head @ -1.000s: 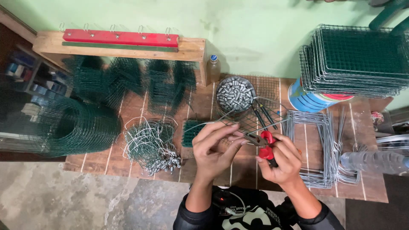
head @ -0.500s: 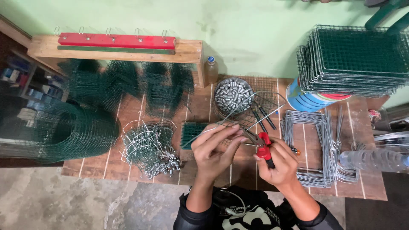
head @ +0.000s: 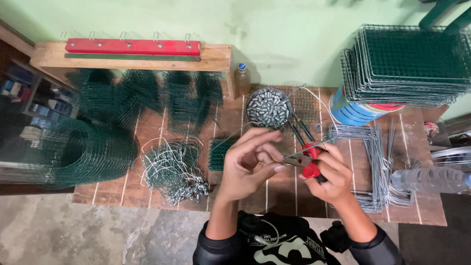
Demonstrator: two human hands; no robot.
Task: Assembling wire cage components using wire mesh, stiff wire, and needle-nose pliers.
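Over the wooden plank table [head: 274, 191], the person's right hand [head: 329, 172] is wrapped around a pair of red-handled pliers [head: 308, 163], whose dark nose points left toward the left hand [head: 248, 164]. That hand's fingers are curled, thumb and fingertips pinched on a thin length of grey wire [head: 304, 147] that runs up and to the right; the exact contact point is too small to see. The step in hand looks like crimping or bending the wire at the plier tips. The next move probably calls for a steady left-hand hold while the right squeezes. Just beyond sits a round tin of small silver metal clips [head: 268, 107], and a pile of bent grey wire frames [head: 378, 162] lies to the right.
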